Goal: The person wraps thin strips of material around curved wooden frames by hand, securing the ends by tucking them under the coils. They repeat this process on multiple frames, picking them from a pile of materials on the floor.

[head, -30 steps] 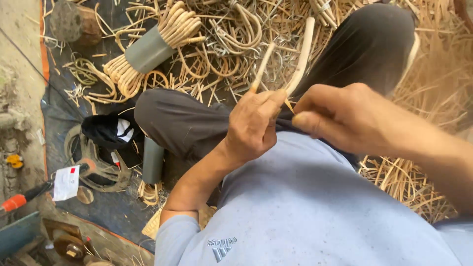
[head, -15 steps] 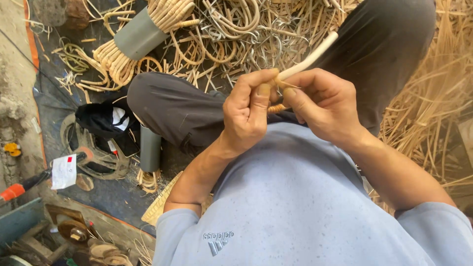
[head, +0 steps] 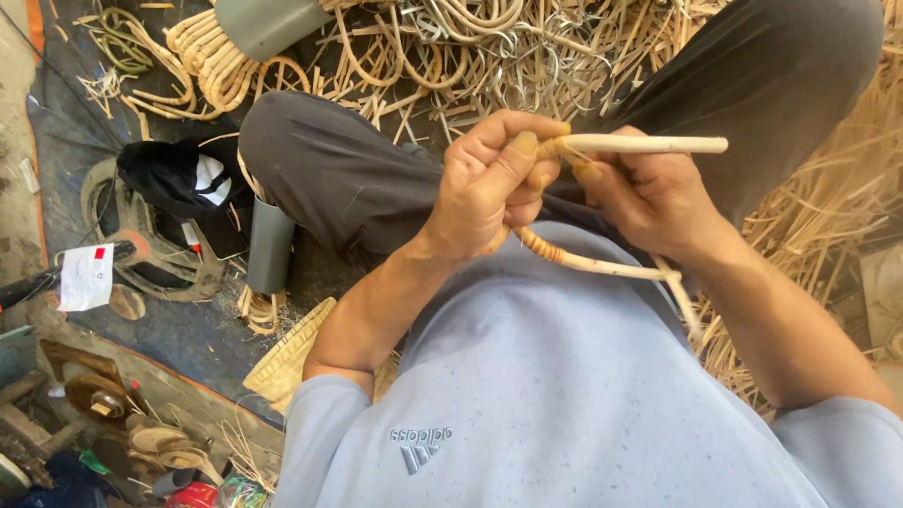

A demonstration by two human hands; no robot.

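Can't really see where my fingers meet, they're bunched up and covering the spot. My left hand [head: 494, 183] is curled almost closed, thumb and fingertips pinching the near end of a pale rattan rod [head: 649, 144] that sticks out level, away from my left hand and over my right hand [head: 649, 193]. The right one is also mostly closed, fingers tucked under that same rod, though its fingertips are hidden behind the left hand, so exactly how it grips I can't tell. Below both hands a second curved rattan piece [head: 588, 263] with an orange wrapped bit runs across my lap; its near end disappears under my left palm. A thin strip [head: 682, 296] hangs down off it by my right wrist. As for containers, there's a grey tube [head: 271, 246] standing past my left forearm beside my knee, and what's inside it is hard to make out. Another grey sleeve [head: 273, 23] further out past my left hand holds a bundle of rattan canes [head: 212, 61], top cut off by the frame. Loose rattan scraps [head: 489, 56] everywhere beyond my knuckles.
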